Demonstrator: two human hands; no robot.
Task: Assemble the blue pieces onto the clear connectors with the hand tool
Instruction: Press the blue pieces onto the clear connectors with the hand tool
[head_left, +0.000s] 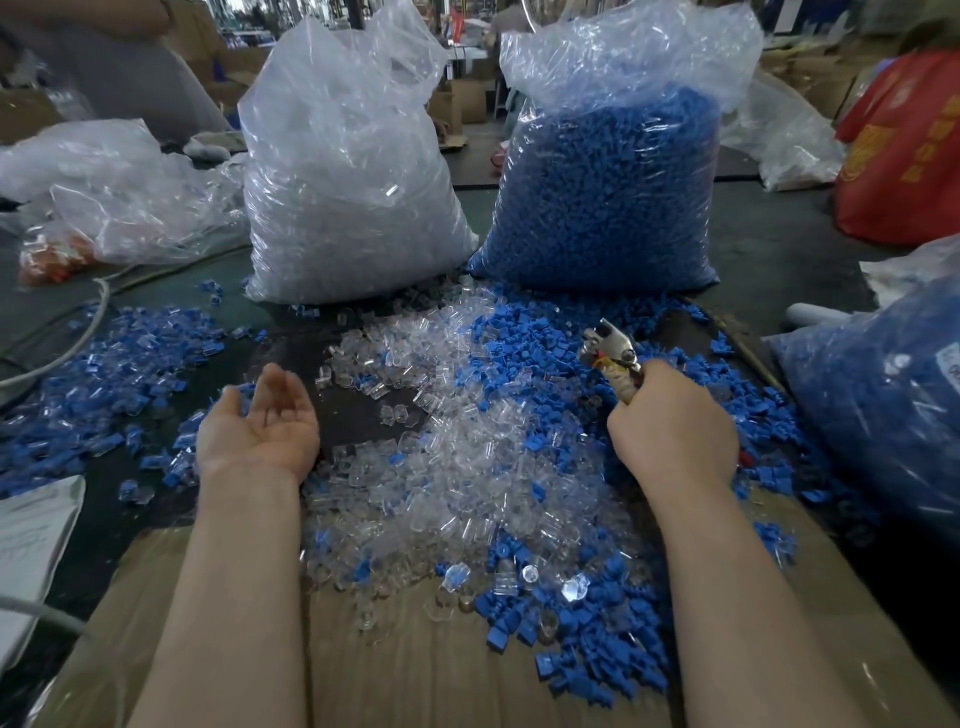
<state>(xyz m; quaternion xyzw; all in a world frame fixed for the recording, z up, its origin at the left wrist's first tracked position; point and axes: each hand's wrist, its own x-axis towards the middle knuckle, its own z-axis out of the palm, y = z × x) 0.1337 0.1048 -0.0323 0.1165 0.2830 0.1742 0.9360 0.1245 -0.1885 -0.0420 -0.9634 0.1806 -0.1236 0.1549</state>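
Two tall plastic sacks are stood at the back of the table, the sack of clear connectors (353, 171) to the left and the sack of blue pieces (608, 192) to the right, with loose clear connectors (441, 452) and blue pieces (524, 343) heaped together in front of them. The step in hand is judged a pause between assemblies: the hand tool (613, 358) is gripped by its handles in the closed right hand (672, 426), nothing discernible at its nose, while the left hand (260, 423) is held open, palm up and empty, so one piece of each kind must next be picked up. Yellow characters on the red bag (904, 150) and print on the label (948, 366) cannot be read.
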